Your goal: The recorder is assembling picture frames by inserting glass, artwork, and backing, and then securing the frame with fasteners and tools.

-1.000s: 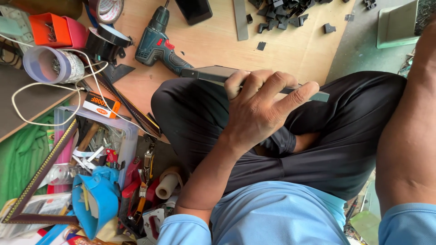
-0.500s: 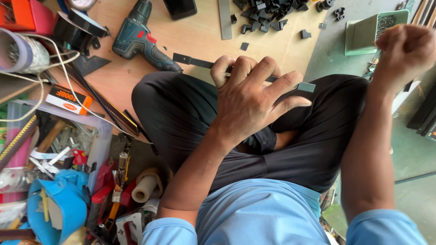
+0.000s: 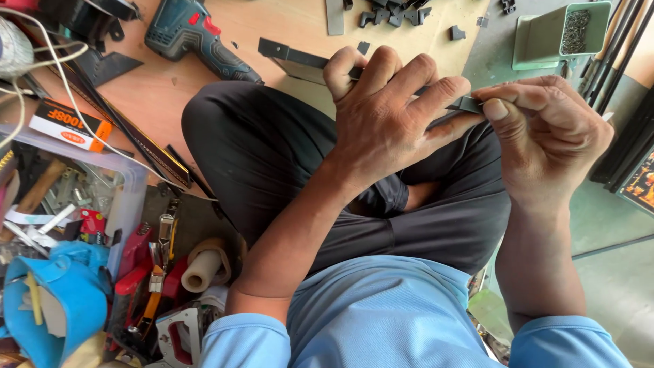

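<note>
Seated cross-legged, the person had the left hand (image 3: 385, 112) wrapped over a long black metal bar (image 3: 300, 61) lying across the knees, while the right hand (image 3: 545, 136) pinched its far end, a cordless drill (image 3: 194, 34) lying just beyond on the wooden floor (image 3: 286, 24).

A workshop floor: a cordless drill (image 3: 197, 37), scattered hand tools (image 3: 146, 272), tape rolls and metal brackets (image 3: 392, 13) lie about

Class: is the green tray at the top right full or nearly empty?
Nearly empty: the green tray shows mostly bare floor, with small dark parts heaped only at one end.
</note>
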